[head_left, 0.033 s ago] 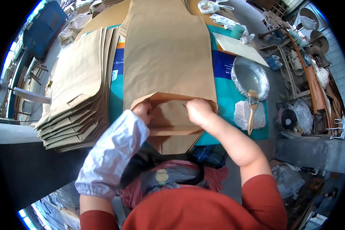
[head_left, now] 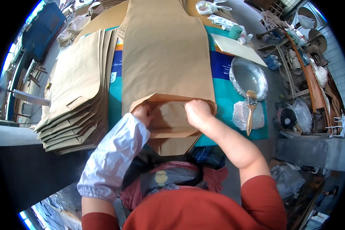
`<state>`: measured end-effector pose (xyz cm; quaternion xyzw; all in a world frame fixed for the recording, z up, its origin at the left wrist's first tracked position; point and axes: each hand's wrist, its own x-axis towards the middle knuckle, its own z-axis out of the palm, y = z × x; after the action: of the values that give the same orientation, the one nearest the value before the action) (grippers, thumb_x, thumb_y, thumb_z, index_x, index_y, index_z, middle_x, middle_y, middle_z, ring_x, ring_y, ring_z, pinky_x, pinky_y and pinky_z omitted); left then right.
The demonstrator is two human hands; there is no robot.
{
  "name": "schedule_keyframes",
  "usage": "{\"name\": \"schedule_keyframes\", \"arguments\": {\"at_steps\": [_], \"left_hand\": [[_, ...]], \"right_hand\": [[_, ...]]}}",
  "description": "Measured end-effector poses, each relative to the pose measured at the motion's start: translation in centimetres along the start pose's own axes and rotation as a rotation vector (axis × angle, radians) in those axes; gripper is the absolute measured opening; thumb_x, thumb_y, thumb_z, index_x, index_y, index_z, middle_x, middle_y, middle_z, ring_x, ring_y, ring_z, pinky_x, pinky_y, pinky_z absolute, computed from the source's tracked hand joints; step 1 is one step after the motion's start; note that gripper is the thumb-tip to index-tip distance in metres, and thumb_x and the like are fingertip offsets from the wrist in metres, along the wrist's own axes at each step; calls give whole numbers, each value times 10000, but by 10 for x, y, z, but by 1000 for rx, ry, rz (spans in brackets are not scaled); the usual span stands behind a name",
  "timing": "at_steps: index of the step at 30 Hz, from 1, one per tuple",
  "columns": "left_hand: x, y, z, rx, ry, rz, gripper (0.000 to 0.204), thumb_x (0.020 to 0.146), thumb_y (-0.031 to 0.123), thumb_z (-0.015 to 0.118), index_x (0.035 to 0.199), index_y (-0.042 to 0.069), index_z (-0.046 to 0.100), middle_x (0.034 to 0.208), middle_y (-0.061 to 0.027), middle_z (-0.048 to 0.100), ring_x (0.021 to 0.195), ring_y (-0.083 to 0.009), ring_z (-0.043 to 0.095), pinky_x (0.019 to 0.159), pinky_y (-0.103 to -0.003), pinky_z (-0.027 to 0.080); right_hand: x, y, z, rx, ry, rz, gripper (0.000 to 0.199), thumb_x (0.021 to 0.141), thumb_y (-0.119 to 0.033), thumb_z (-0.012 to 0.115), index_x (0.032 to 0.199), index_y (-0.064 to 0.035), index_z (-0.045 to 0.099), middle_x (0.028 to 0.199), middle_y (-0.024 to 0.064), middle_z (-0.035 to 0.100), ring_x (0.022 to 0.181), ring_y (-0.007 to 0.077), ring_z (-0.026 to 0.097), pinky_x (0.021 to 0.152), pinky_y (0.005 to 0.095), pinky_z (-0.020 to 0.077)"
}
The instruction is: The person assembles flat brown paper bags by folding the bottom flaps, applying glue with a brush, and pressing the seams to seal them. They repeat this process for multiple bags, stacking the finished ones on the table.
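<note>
At open paper bag (head_left: 166, 76), both hands (head_left: 142, 114) (head_left: 198, 114)

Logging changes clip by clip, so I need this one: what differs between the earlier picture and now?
No hold visibly changed; only the whole view shifted very slightly. The left hand and right hand stay at the open end of the brown bag; the bag stack, brush and bowl stayed put.
</note>
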<state>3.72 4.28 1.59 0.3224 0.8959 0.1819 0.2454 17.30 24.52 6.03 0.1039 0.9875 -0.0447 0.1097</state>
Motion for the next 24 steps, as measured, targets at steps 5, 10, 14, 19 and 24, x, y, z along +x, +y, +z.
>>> {"name": "schedule_keyframes", "arguments": {"at_steps": [5, 10, 14, 19, 24], "left_hand": [[-7, 0, -13, -54, -74, 27, 416, 663, 297, 813, 942, 29, 660, 931, -168, 669, 910, -319, 642, 808, -380, 506], [-33, 37, -38, 251, -182, 179, 726, 632, 382, 832, 1172, 6, 526, 1114, -219, 597, 1014, -364, 609, 874, -415, 498], [-50, 32, -27, 392, -18, 235, 725, 618, 356, 828, 1165, 19, 493, 1248, -205, 499, 1077, -372, 569, 893, -414, 489], [-60, 33, -25, 472, 82, 330, 764, 582, 411, 831, 1153, 29, 498, 1236, -202, 511, 1087, -368, 571, 894, -418, 493], [-68, 43, -35, 526, -220, 198, 733, 546, 347, 829, 1132, 1, 558, 1454, -256, 347, 1353, -385, 349, 1076, -426, 357]], "right_hand": [[-84, 53, -43, 369, 628, -145, 43, 777, -112, 670, 761, -88, 639, 703, 71, 572, 696, 280, 613, 600, 409, 477], [-169, 172, -30, -286, 329, 91, 288, 792, -82, 621, 1075, -97, 673, 826, 81, 574, 749, 258, 612, 671, 380, 518], [-158, 190, -43, 130, 616, -24, 218, 793, -61, 675, 1009, -44, 698, 810, 87, 638, 710, 238, 635, 674, 340, 523], [-78, 249, -43, 813, 677, 417, 218, 823, -147, 741, 957, 22, 706, 849, 67, 718, 775, 94, 651, 665, 244, 511], [-55, 278, -23, 991, 680, 656, 201, 785, -182, 758, 811, 5, 688, 682, 25, 661, 569, 110, 593, 551, 274, 471]]}}
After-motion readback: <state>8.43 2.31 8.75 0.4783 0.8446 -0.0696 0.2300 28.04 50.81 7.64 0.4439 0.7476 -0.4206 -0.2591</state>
